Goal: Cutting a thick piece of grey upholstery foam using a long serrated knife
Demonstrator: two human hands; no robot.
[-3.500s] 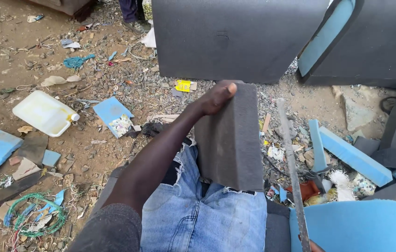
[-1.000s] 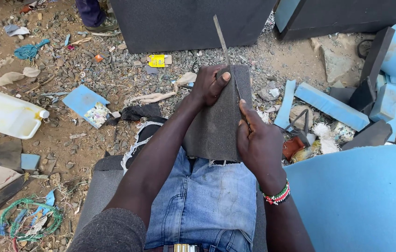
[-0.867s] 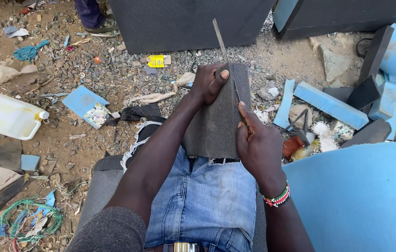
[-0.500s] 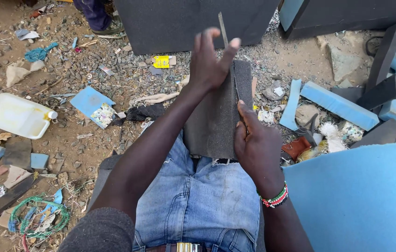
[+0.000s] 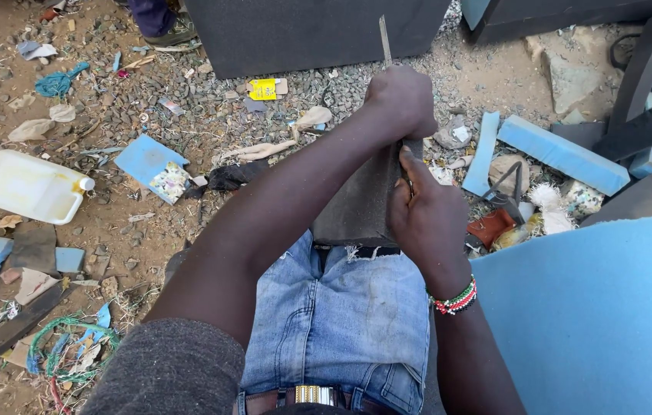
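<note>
A seated person is working a dark grey foam block [image 5: 360,204] that is resting on end across the knees of their blue jeans [image 5: 341,307], seen from above on a littered dirt yard. The left hand [image 5: 403,98] is curling in a closed fist over the block's far top edge, pressing it down. The right hand [image 5: 424,223], with a beaded bracelet [image 5: 454,298] at the wrist, is wrapping tightly around the handle end of a thin metal blade [image 5: 384,40] against the block's right side; the blade is running up along the foam and sticking out past the left fist, pointing away from the person. How deep the blade is sitting in the foam cannot be told, since the hands are covering it.

Far ahead, a large dark foam slab [image 5: 311,31] is standing on the gravel. To the near right, a big pale blue foam sheet [image 5: 595,315] is lying just beside the person's leg, and beyond it blue foam strips [image 5: 564,154] and dark offcuts [image 5: 633,131] are lying in a heap. To the left, a white plastic jerrycan [image 5: 30,184] is lying on its side, well apart from the hands, with a tangle of green cord [image 5: 65,353] nearer in the dirt.
</note>
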